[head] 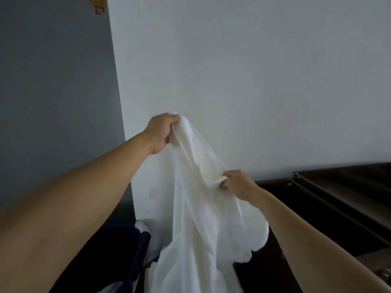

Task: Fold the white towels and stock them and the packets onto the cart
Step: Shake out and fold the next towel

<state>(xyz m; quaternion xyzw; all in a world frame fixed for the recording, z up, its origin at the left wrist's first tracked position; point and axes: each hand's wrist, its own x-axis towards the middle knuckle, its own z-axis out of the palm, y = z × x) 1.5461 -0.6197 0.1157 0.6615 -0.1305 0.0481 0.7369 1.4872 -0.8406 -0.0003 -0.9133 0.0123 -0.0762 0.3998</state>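
Gripping a limp, thin white cloth towel [196, 187] aloft, the left hand [161, 132] and right hand [237, 182] bunch its edge; soft and light, corners would offer better control.

The light where I stand is dim, flat and cool grey. The white wall [254, 70] is palest across the middle of the frame and dulls towards the top. The grey panel [53, 81] at upper left lies in shade. The towel [203, 208] I hold up is the brightest thing, its folds softly shadowed, with no glare. At lower right the dark rack [349, 197] sinks into shadow and loses detail. My left forearm [63, 208] at the lower left edge is blurred and stretched by the wide lens, and the panel's edge bows. Everything looks slightly soft.
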